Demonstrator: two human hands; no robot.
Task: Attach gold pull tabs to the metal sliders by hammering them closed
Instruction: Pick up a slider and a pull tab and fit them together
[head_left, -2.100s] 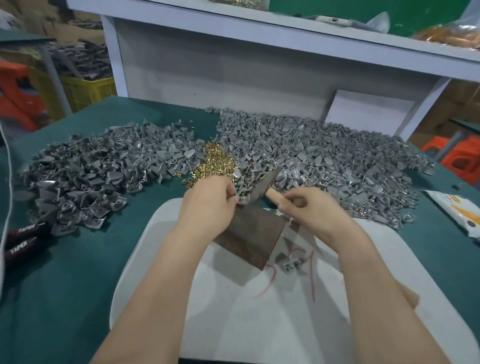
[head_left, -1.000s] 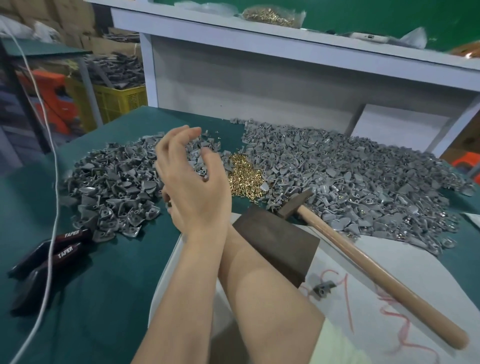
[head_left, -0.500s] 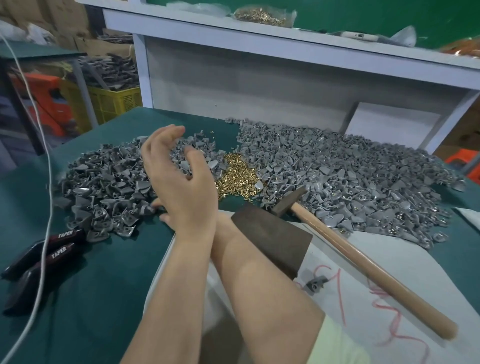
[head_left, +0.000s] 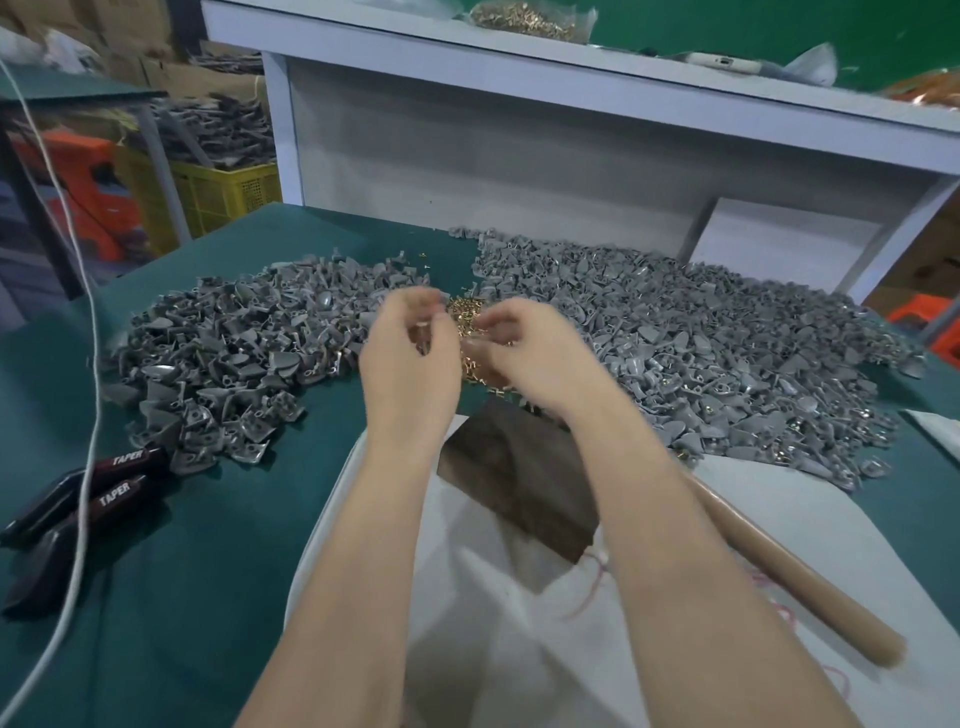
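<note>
- Left hand (head_left: 410, 364): fingers curled toward the thumb and blurred. I cannot tell whether they pinch anything.
- Right hand (head_left: 524, 353): fingers bent down over the gold tabs (head_left: 467, 322). Its hold is unclear too.
- The tabs lie heaped on the tabletop (head_left: 182, 571), between two piles of sliders (head_left: 223, 364).
- The hammer (head_left: 795, 571) lies on the white sheet (head_left: 519, 665) beside the dark block (head_left: 519, 483), with neither hand on it.
</note>
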